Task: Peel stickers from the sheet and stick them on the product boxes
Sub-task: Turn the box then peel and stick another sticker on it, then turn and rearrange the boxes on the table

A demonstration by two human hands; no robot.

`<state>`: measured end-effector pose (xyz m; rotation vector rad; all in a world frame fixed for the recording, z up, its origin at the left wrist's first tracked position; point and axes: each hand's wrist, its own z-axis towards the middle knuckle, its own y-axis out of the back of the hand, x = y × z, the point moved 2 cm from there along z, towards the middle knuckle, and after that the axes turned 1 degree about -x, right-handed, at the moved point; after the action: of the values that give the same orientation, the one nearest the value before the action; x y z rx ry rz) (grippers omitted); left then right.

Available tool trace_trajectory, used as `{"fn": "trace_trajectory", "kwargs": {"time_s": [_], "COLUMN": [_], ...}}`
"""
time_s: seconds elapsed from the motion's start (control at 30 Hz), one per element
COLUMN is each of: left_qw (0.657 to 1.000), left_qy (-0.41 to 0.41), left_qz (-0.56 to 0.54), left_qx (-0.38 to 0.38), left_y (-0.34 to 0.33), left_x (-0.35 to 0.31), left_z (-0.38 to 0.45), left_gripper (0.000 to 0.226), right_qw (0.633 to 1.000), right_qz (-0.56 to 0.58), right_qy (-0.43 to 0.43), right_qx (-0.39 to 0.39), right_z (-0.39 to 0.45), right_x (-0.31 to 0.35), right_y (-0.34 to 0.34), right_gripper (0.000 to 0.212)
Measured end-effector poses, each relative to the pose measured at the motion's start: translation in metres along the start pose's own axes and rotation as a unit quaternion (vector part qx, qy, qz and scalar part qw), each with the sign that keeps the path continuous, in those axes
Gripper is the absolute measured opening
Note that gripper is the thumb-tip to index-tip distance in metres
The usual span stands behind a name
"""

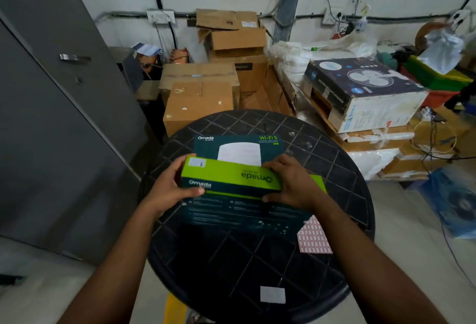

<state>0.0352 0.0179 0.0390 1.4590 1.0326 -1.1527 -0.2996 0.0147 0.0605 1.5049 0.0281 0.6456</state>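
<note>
Now: left hand (173, 186) and right hand (291, 184) grip green-and-teal cardboard product box (231, 178) by its ends, above round black table (334, 169) centre | seems light, stiff | red-gridded sticker sheet (314, 236) near right edge

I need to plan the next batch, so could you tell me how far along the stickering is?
Done: the held box already carries a white sticker on its green edge. In hand: left hand and right hand grip that box. Left: the far box shows no sticker; the sheet lies by the right wrist.
</note>
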Motion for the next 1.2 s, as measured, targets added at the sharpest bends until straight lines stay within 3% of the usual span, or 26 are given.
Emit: {"fn": "trace_trajectory", "kwargs": {"time_s": [0.1,0.17,0.3,0.37,0.43,0.53,0.67,0.73,0.83,0.9,0.97,1.03,1.1,1.2], "left_qw": [0.995,0.984,0.954,0.937,0.909,0.904,0.92,0.924,0.937,0.942,0.944,0.94,0.937,0.938], "left_qy": [0.033,0.098,0.252,0.331,0.39,0.379,0.292,0.245,0.176,0.148,0.136,0.134,0.134,0.129], "left_qz": [-0.067,-0.14,-0.16,-0.114,-0.136,-0.176,-0.253,-0.288,-0.294,-0.296,-0.299,-0.313,-0.323,-0.321], "left_qx": [0.061,0.057,-0.028,0.002,0.058,0.094,0.064,0.054,0.063,0.06,0.039,0.016,0.013,0.023], "left_y": [0.003,0.003,0.005,0.009,0.009,0.007,0.007,0.007,0.001,-0.004,-0.01,-0.014,-0.017,-0.02], "left_x": [0.006,0.016,0.032,0.037,0.031,0.015,-0.002,-0.007,-0.012,-0.012,-0.012,-0.007,-0.002,0.004], "left_z": [-0.005,-0.008,-0.01,-0.014,-0.019,-0.023,-0.028,-0.028,-0.024,-0.021,-0.019,-0.015,-0.011,-0.005], "left_gripper": [0.094,0.103,0.046,0.042,0.053,0.059,0.047,0.056,0.089,0.112,0.108,0.104,0.12,0.128], "right_qw": [0.993,0.985,0.982,0.977,0.97,0.961,0.944,0.941,0.958,0.964,0.957,0.947,0.902,0.748], "right_qz": [-0.117,-0.165,-0.178,-0.186,-0.201,-0.209,-0.199,-0.202,-0.185,-0.19,-0.173,-0.044,0.161,0.473], "right_qy": [0.029,0.046,0.056,0.081,0.109,0.139,0.164,0.158,0.074,-0.035,-0.174,-0.29,-0.365,-0.443], "right_qx": [-0.002,0.003,-0.024,-0.063,-0.084,-0.118,-0.205,-0.222,-0.206,-0.184,-0.152,-0.133,-0.163,-0.146], "right_z": [0.005,0.004,-0.004,-0.008,-0.012,-0.023,-0.048,-0.058,-0.067,-0.069,-0.069,-0.069,-0.07,-0.074], "right_x": [0.025,0.035,0.045,0.054,0.067,0.08,0.086,0.085,0.069,0.053,0.033,0.01,-0.01,-0.032], "right_y": [-0.009,-0.015,-0.007,0.005,0.018,0.036,0.058,0.062,0.062,0.061,0.057,0.047,0.042,0.039], "right_gripper": [0.091,0.091,0.09,0.086,0.077,0.066,0.054,0.055,0.065,0.068,0.073,0.077,0.08,0.069]}}
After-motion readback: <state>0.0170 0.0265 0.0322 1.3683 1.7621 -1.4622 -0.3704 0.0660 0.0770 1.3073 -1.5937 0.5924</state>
